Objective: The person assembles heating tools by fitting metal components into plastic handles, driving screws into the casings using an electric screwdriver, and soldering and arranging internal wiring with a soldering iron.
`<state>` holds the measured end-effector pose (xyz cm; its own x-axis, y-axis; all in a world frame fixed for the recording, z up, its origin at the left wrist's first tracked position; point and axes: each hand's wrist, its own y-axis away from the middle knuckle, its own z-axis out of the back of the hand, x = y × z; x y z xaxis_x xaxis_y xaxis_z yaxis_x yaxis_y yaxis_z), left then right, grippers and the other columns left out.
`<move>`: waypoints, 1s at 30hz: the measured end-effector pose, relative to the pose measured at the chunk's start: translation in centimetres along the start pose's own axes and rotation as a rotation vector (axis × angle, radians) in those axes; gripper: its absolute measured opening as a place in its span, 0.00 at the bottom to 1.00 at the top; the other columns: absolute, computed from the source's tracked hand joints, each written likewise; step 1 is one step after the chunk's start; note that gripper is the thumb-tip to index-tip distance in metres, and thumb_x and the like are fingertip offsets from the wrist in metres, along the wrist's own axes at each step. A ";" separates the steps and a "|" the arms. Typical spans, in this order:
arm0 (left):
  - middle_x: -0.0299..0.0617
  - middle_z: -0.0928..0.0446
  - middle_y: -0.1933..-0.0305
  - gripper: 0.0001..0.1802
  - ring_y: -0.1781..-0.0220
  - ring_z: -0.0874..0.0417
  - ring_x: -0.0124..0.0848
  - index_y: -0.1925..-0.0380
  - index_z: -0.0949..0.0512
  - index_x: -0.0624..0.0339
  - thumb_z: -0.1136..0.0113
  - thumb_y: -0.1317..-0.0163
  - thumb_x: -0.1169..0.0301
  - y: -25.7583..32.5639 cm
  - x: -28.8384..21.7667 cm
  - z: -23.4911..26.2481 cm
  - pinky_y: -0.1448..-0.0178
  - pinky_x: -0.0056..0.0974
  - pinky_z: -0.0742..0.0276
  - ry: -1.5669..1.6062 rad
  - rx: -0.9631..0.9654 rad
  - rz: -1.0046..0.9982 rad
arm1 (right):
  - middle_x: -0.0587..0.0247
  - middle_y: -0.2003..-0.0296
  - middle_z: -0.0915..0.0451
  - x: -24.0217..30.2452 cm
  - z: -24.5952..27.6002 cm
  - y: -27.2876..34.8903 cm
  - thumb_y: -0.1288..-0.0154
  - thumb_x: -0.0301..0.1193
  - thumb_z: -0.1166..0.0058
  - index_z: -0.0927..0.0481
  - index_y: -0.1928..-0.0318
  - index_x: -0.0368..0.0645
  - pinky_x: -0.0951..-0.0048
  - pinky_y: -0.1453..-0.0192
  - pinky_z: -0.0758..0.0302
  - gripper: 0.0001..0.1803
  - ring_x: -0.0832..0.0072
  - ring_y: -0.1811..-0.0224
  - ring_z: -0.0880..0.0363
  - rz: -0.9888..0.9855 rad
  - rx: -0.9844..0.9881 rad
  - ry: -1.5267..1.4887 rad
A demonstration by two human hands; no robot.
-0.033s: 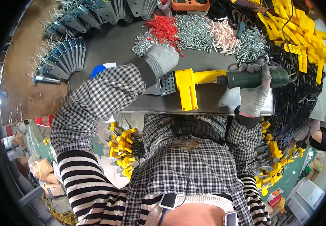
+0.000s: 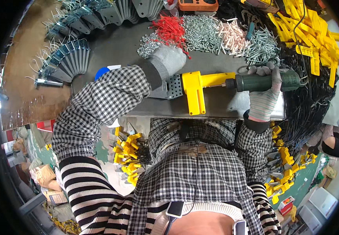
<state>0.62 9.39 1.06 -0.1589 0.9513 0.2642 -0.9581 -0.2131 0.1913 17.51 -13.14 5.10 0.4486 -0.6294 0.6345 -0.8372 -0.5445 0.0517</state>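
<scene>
My right hand (image 2: 264, 102), in a striped glove with grey fingers, wraps round a dark green electric screwdriver (image 2: 244, 83). The screwdriver lies level, its bit pointing left along a yellow plastic housing (image 2: 193, 96). Whether the tip touches a screw is hidden. A perforated grey metal plate (image 2: 175, 87) joins the housing's left side and runs beneath my left wrist. My left hand (image 2: 172, 62), gloved in grey, is bent over beside the plate, close to the loose nuts (image 2: 148, 45). Its fingers are tucked out of sight, so any grip is hidden.
Red connectors (image 2: 168, 29), silver screws (image 2: 202, 35) and pale pink pieces (image 2: 232, 36) lie in heaps behind my hands. Metal brackets with wires (image 2: 69, 58) stand at left. Yellow parts (image 2: 314, 35) and black cables (image 2: 308, 105) crowd the right. Another person (image 2: 331, 141) is at far right.
</scene>
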 end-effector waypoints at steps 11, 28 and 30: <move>0.44 0.22 0.66 0.09 0.65 0.18 0.40 0.66 0.20 0.61 0.34 0.49 0.78 9.8 -7.3 -0.7 0.62 0.38 0.22 0.951 -0.775 0.311 | 0.73 0.72 0.27 -1.5 -0.4 0.3 0.36 0.34 0.40 0.28 0.55 0.40 0.59 0.47 0.28 0.15 0.78 0.67 0.30 -0.049 -0.088 -0.037; 0.39 0.22 0.64 0.12 0.61 0.19 0.39 0.67 0.19 0.58 0.31 0.53 0.78 9.3 -9.6 -2.2 0.57 0.39 0.22 0.816 -0.840 0.456 | 0.68 0.67 0.29 -2.2 0.2 0.8 0.38 0.37 0.38 0.28 0.50 0.38 0.62 0.42 0.29 0.22 0.76 0.63 0.30 -0.029 -0.019 0.004; 0.39 0.22 0.64 0.12 0.61 0.19 0.40 0.67 0.19 0.58 0.31 0.53 0.78 9.3 -9.5 -1.8 0.56 0.39 0.22 0.847 -0.825 0.458 | 0.69 0.68 0.30 -2.3 0.0 0.9 0.38 0.37 0.38 0.28 0.50 0.38 0.62 0.42 0.30 0.22 0.77 0.64 0.31 -0.042 -0.007 -0.037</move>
<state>-7.26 -1.26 -1.39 -0.3242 0.7366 -0.5936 -0.5898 -0.6480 -0.4820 15.75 -12.19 3.70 0.4942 -0.6262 0.6030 -0.8195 -0.5670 0.0828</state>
